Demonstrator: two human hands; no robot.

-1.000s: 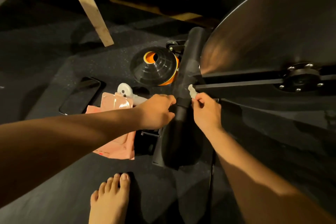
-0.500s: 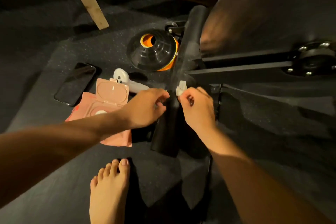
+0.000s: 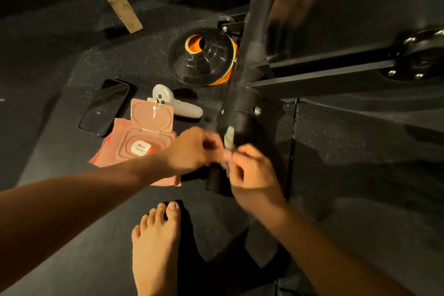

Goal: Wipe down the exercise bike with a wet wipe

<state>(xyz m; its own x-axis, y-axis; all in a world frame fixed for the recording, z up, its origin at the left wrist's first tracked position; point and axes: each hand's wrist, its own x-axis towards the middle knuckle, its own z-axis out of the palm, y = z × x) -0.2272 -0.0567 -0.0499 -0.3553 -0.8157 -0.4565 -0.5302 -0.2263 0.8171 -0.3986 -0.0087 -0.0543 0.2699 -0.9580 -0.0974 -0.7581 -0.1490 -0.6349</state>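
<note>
Where left grip (image 3: 192,149) and right grip (image 3: 254,173) meet, wet wipe (image 3: 229,137) juts upward.

We see two bare forearms, uncovered right to the frame's edges, ending in a left hand (image 3: 192,149) and a right hand (image 3: 252,173), both softened by motion blur. Below them is one bare foot (image 3: 156,243), with five toes and short pale nails.

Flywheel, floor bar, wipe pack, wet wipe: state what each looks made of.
Flywheel: metal, probably steel, brushed; it throws a soft streaky glare.
Floor bar: likely painted metal tube, satin black, with a bolt at its clamp.
Wipe pack: soft pink plastic film, creased, under a stiff moulded flip lid.
Wet wipe: thin white cloth-like sheet, crumpled; too blurred for more.
</note>
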